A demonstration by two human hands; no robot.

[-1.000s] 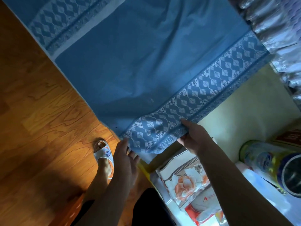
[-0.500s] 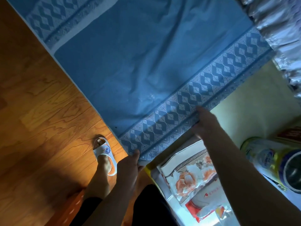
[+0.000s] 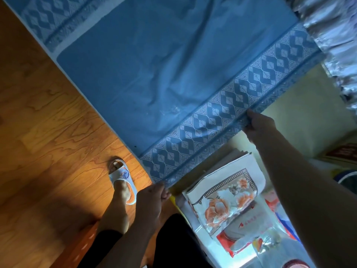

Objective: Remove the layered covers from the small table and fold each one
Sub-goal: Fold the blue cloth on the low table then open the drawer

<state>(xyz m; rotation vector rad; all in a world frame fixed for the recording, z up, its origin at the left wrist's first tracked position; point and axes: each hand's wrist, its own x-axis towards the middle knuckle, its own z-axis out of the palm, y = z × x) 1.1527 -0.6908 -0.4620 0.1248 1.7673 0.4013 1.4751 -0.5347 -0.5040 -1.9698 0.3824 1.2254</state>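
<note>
Both hands pinch the cloth (image 3: 164, 74) along its patterned hem: left hand (image 3: 152, 198) at the corner, right hand (image 3: 257, 125) further along. To fold it squarely, keep that hem taut and level.

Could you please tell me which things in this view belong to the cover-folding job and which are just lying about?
Job in hand:
blue cover
left hand, pinching its near corner
right hand, gripping its patterned edge

Lying about:
floral cloth, folded
silver sheet
red packet
slipper on the person's foot
</note>
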